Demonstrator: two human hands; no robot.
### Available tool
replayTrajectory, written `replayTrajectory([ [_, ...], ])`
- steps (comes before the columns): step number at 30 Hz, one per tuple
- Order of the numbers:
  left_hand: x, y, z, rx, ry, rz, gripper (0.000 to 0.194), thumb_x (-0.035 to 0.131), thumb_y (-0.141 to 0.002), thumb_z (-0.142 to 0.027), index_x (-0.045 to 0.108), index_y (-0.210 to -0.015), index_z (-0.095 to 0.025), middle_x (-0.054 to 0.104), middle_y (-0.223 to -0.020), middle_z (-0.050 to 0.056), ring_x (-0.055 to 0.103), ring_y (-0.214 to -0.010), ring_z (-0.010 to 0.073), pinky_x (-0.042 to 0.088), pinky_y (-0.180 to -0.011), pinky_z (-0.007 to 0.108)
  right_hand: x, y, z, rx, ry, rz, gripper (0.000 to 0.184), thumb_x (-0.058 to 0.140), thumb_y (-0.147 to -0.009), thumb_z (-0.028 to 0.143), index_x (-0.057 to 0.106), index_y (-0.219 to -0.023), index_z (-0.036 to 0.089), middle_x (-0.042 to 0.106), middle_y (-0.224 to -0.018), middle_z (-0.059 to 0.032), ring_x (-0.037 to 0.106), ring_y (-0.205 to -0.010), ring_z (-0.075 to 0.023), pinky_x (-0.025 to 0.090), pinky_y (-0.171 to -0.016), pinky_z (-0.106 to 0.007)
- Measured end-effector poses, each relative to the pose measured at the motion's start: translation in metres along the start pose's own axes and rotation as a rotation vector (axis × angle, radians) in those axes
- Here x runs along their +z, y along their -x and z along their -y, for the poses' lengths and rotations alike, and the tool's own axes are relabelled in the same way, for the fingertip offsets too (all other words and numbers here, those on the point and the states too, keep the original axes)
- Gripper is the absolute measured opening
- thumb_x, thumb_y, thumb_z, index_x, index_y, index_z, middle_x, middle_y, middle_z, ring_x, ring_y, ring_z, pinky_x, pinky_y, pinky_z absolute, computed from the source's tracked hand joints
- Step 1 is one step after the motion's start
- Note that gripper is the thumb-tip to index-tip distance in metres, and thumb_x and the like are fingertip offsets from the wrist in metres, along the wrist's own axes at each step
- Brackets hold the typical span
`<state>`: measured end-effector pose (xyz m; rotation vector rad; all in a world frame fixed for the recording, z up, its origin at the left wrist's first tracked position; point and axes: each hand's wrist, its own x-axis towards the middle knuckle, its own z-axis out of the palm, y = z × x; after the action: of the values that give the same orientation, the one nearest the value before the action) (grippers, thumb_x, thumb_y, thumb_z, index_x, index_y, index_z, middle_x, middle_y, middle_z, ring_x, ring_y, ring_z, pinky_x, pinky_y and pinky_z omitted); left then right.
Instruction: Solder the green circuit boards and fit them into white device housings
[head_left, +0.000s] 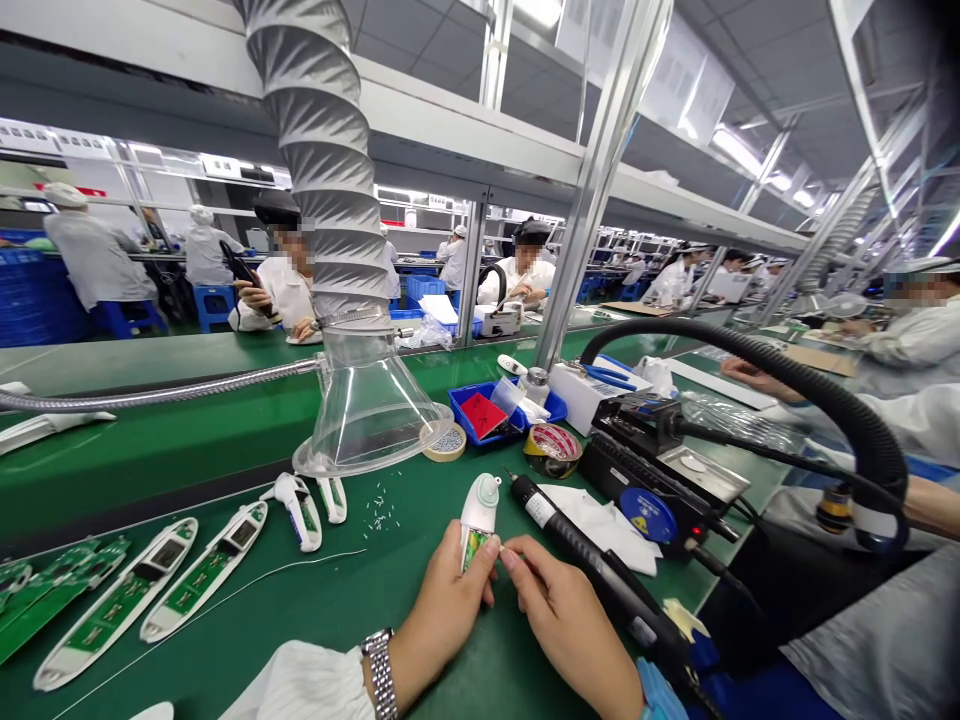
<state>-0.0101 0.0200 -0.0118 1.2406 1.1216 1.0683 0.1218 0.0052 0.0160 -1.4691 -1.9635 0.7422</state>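
Observation:
My left hand [442, 610] is closed around a small white thermometer-shaped device [478, 515] with a pale green tip, holding it upright; a green circuit board shows inside its open shell. My right hand [570, 625] pinches at the device's lower edge with thumb and forefinger touching it. A black soldering iron [592, 560] lies across the right hand's back side, resting on white paper [600, 520]. A metal watch sits on my left wrist.
Open white shells with green boards [202, 570] lie left on the green table [225, 440]. A clear fume hood funnel [367, 410] stands ahead. A blue tray [502, 415], tape roll [551, 450] and soldering station [652, 480] sit right. Other workers sit behind and at right.

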Motion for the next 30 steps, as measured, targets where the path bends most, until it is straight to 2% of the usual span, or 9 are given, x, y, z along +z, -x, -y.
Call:
replayTrajectory([
  [6,0.0000,0.0021,0.0025,0.047,-0.044,-0.030,0.039,0.043,-0.079,-0.059,0.039,-0.077,-0.020,0.045,-0.062,-0.004,0.042,-0.049,0.0098,0.035,-0.051,0.023,0.0043,0.0017,0.0017,-0.015,0.077,-0.053,0.039,0.027,-0.092,0.046,0.055,-0.080,0.022,0.054,-0.060,0.0002,0.050,-0.054,-0.0146,0.031,-0.050,-0.024],
  [12,0.0008,0.0034,0.0032,0.078,-0.071,-0.047,0.037,0.042,-0.080,-0.057,0.038,-0.076,-0.021,0.045,-0.061,-0.004,0.042,-0.049,0.0104,0.036,-0.051,0.024,0.0011,0.0012,0.0034,0.000,0.081,-0.044,0.039,0.030,-0.091,0.046,0.059,-0.080,0.022,0.055,-0.058,0.0005,0.049,-0.052,-0.0143,0.031,-0.050,-0.024],
  [18,0.0006,0.0028,0.0007,0.070,-0.082,-0.051,0.037,0.043,-0.079,-0.058,0.037,-0.076,-0.021,0.045,-0.061,-0.005,0.042,-0.048,0.0105,0.035,-0.050,0.024,-0.0007,0.0000,0.0044,0.020,0.105,-0.041,0.040,0.029,-0.091,0.044,0.060,-0.080,0.021,0.054,-0.058,0.0002,0.049,-0.052,-0.0148,0.031,-0.051,-0.024],
  [30,-0.0028,0.0027,-0.0027,0.008,-0.095,0.011,0.037,0.044,-0.079,-0.056,0.039,-0.080,-0.020,0.044,-0.056,-0.006,0.038,-0.046,0.0092,0.031,-0.048,0.022,0.0012,0.0049,0.0040,0.033,0.111,-0.060,0.038,0.026,-0.092,0.042,0.056,-0.082,0.021,0.053,-0.059,0.0006,0.048,-0.052,-0.0146,0.031,-0.052,-0.024],
])
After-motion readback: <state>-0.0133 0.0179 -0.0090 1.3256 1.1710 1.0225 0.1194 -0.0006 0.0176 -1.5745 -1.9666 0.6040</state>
